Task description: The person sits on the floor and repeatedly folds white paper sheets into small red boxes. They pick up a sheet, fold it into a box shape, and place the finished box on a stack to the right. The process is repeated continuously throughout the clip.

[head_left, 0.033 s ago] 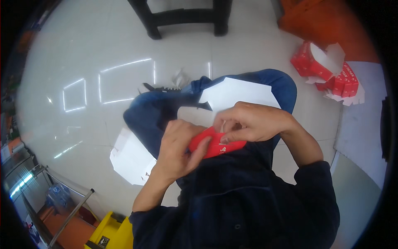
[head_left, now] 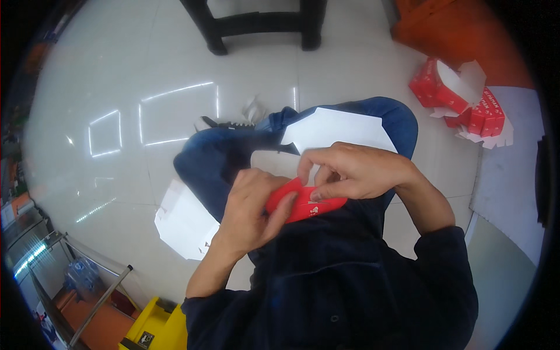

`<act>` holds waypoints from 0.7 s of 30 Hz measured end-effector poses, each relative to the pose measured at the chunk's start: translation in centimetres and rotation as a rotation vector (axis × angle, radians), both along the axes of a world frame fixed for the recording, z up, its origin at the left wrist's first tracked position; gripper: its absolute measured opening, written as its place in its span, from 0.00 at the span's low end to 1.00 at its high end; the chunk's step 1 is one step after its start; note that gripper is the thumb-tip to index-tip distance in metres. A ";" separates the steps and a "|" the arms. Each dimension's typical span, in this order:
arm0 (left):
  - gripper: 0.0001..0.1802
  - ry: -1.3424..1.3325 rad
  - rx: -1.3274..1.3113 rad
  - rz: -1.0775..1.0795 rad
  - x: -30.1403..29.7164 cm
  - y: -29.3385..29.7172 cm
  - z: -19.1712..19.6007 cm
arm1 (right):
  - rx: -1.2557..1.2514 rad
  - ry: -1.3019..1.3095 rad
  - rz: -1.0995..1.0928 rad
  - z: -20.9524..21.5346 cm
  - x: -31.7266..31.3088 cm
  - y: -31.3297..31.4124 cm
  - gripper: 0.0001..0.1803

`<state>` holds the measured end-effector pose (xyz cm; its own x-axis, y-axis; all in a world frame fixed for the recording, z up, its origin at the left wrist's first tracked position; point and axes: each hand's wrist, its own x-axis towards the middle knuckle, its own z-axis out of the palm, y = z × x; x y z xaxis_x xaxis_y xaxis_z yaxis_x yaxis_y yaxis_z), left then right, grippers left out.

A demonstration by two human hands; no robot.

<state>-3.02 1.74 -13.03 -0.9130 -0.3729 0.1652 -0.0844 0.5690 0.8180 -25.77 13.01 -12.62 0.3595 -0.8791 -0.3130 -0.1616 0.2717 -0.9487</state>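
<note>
Between my hands, over my lap, is a partly folded red and white cardboard box (head_left: 312, 209), its red outside toward me and its white inside facing away. My left hand (head_left: 254, 204) is closed on its left end, the thumb lying along the red side. My right hand (head_left: 350, 175) pinches the edge near the middle, the thumb on the red face and the index finger bent over a raised red flap. Some fingertips are hidden behind the cardboard. A large white sheet of the card (head_left: 341, 131) spreads across my legs beyond the hands.
A flat white card blank (head_left: 184, 224) lies on the floor left of my knee. Folded red boxes (head_left: 461, 99) sit on the floor at the right. A black stool (head_left: 259, 23) stands ahead. At the lower left are a yellow plastic object (head_left: 154, 329) and a metal rail (head_left: 105, 297).
My right index finger has shifted very slightly at the red flap. Both hands keep their hold, and the rest looks the same.
</note>
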 end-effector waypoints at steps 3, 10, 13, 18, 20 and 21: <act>0.09 -0.061 0.043 -0.062 0.0 -0.1 0.3 | 0.024 0.054 0.033 1.0 0.4 -0.4 0.19; 0.06 -0.112 0.162 -0.184 -0.2 0.0 1.0 | 0.003 0.126 0.171 1.8 0.5 -1.8 0.19; 0.05 -0.212 0.048 -0.152 0.1 -1.2 1.5 | -0.083 0.104 0.108 1.7 0.3 -1.8 0.18; 0.04 -0.138 0.087 -0.123 -0.6 -0.8 1.1 | -0.139 0.205 0.065 2.3 -0.7 -1.4 0.19; 0.03 -0.129 0.088 -0.139 -0.9 -0.5 1.0 | -0.142 0.201 0.050 2.4 -0.3 -1.6 0.19; 0.03 -0.148 0.106 -0.146 -1.0 -0.6 1.0 | -0.140 0.217 0.030 2.4 -0.1 -1.8 0.18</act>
